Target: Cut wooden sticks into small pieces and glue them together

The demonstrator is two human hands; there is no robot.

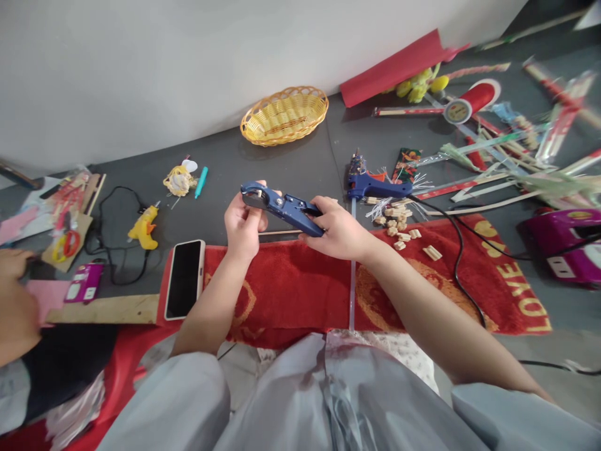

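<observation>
Above the front edge of the table, my right hand [335, 227] wraps round the handles of a blue hand cutter [292, 212]. My left hand [244, 220] is closed at its jaw end, thumb and fingers pressed by the metal head. Whether a small piece sits between those fingers is hidden. Below the tool a thin wooden stick [280, 233] shows between the two hands; I cannot tell if it is held. Short pale wood pieces [397, 219] lie to the right, on the table and the red towel [300, 288].
A blue glue gun [375, 186] with a cord lies right of my hands. A wicker basket [285, 117] stands by the wall. Left are a phone [185, 279], a yellow glue gun [144, 228] and another person's arm [16, 307]. A red ribbon spool [474, 100] and strips clutter the right.
</observation>
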